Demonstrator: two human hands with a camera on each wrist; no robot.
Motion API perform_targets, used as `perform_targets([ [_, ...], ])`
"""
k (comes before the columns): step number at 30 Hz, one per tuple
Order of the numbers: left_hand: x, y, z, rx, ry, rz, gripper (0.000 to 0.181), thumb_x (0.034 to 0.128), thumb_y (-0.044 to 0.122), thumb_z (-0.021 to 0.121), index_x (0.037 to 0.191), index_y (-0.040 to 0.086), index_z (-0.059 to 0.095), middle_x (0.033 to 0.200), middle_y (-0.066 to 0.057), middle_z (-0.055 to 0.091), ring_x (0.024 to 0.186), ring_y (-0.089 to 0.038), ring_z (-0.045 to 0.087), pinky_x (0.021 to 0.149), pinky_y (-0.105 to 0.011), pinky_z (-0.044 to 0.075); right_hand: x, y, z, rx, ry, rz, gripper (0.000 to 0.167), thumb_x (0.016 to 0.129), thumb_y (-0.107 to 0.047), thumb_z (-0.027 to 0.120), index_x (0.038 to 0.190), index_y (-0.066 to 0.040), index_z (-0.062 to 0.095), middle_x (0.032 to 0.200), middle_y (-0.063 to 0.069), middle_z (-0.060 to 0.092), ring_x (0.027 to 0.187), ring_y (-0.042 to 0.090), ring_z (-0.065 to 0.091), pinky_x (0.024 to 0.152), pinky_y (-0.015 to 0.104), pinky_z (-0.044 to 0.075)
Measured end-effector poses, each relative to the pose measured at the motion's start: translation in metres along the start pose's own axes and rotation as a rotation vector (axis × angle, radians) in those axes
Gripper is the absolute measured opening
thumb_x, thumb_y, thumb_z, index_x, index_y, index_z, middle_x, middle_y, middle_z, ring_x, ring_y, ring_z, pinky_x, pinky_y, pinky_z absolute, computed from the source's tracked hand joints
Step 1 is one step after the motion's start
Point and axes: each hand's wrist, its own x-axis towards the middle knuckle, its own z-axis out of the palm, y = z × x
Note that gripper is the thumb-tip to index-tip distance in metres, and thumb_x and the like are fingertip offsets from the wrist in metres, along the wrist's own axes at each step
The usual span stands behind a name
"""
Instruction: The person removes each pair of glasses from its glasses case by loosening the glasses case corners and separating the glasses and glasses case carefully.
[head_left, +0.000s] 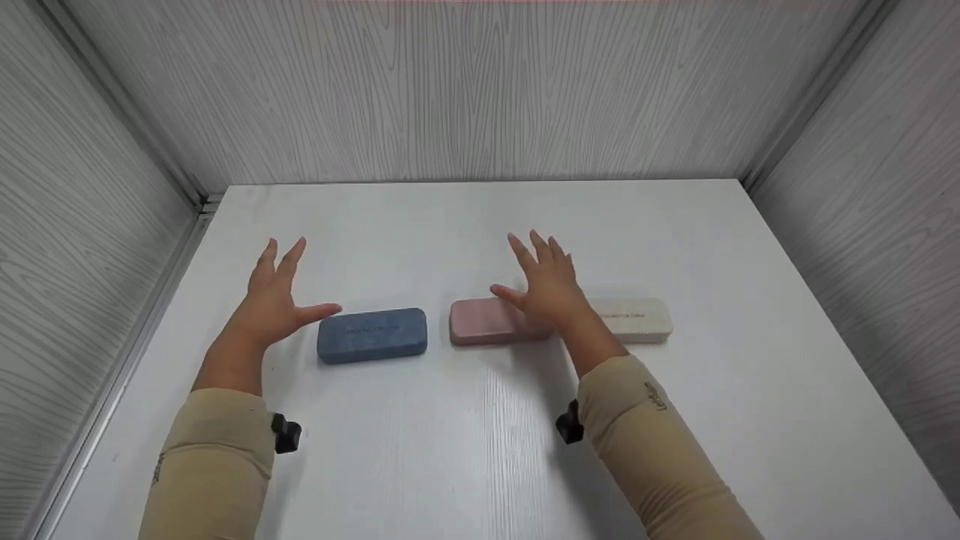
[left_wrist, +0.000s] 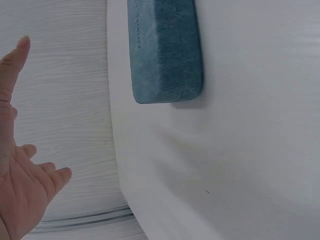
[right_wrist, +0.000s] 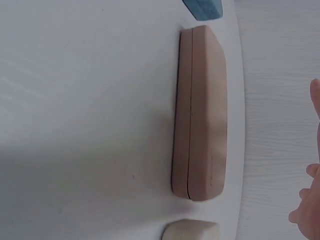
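Three oblong cases lie in a row on the white table. The blue case [head_left: 373, 335] is on the left, also seen in the left wrist view as a blue case [left_wrist: 167, 50]. The pink case [head_left: 487, 322] is in the middle, its right part under my right hand [head_left: 551, 289] in the head view. A cream case [head_left: 637, 320] lies to its right, partly hidden by my wrist. My left hand [head_left: 271, 304] is held over the table with fingers spread, its thumb tip near the blue case's left end. The right hand's fingers are also spread, and neither hand holds anything.
The white table [head_left: 450, 465] meets a grey wood-grain panel [head_left: 465, 90] at the back, with similar panels at the left [head_left: 75, 225] and right [head_left: 877, 195]. Small black devices sit at the left cuff [head_left: 286, 433] and right cuff [head_left: 570, 422].
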Motion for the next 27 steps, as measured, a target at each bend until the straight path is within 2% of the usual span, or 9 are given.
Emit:
perform_targets([
  [5, -0.003, -0.011, 0.011, -0.071, -0.062, -0.031, 0.118, 0.0645, 0.061, 0.071, 0.146, 0.032, -0.009, 0.150, -0.013, -0.021, 0.134, -0.046, -0.001, 0.095, -0.069, 0.019, 0.002, -0.027, 0.020, 0.135, -0.055, 0.000, 0.087, 0.080, -0.061, 0.053, 0.147, -0.034, 0.005, 0.153, 0.005, 0.003, 0.139, 0.029, 0.001, 0.109, 0.047, 0.015],
  [9, -0.006, -0.021, 0.018, -0.104, -0.094, -0.053, 0.118, 0.0651, 0.058, 0.072, 0.146, 0.030, -0.009, 0.150, -0.015, -0.020, 0.133, -0.048, 0.002, 0.096, -0.068, 0.019, 0.001, -0.050, 0.036, 0.183, -0.073, -0.044, 0.086, 0.081, -0.055, 0.059, 0.147, -0.035, 0.008, 0.153, 0.004, 0.006, 0.139, 0.026, 0.007, 0.108, 0.045, 0.023],
  [17, -0.013, -0.033, 0.037, -0.135, -0.157, -0.107, 0.122, 0.0628, 0.057, 0.075, 0.147, 0.024, -0.007, 0.149, -0.019, -0.019, 0.133, -0.050, 0.001, 0.096, -0.067, 0.018, -0.005, -0.087, 0.070, 0.134, -0.103, -0.131, 0.085, 0.082, -0.046, 0.063, 0.147, -0.031, 0.011, 0.151, 0.005, 0.012, 0.138, 0.023, 0.014, 0.106, 0.037, 0.029],
  [22, -0.016, -0.037, 0.046, -0.135, -0.156, -0.127, 0.128, 0.0579, 0.056, 0.078, 0.148, 0.021, -0.006, 0.149, -0.022, -0.016, 0.133, -0.048, 0.001, 0.098, -0.066, 0.018, -0.005, -0.104, 0.085, 0.144, -0.158, -0.130, 0.087, 0.081, -0.045, 0.064, 0.147, -0.031, 0.009, 0.152, 0.002, 0.011, 0.138, 0.022, 0.015, 0.104, 0.036, 0.031],
  [27, -0.014, -0.037, 0.054, -0.146, -0.147, -0.135, 0.128, 0.0583, 0.050, 0.080, 0.148, 0.022, -0.006, 0.149, -0.021, -0.013, 0.134, -0.047, 0.005, 0.100, -0.063, 0.017, -0.005, -0.112, 0.094, 0.115, -0.191, -0.122, 0.088, 0.081, -0.042, 0.065, 0.148, -0.029, 0.010, 0.152, 0.002, 0.011, 0.137, 0.022, 0.017, 0.106, 0.035, 0.028],
])
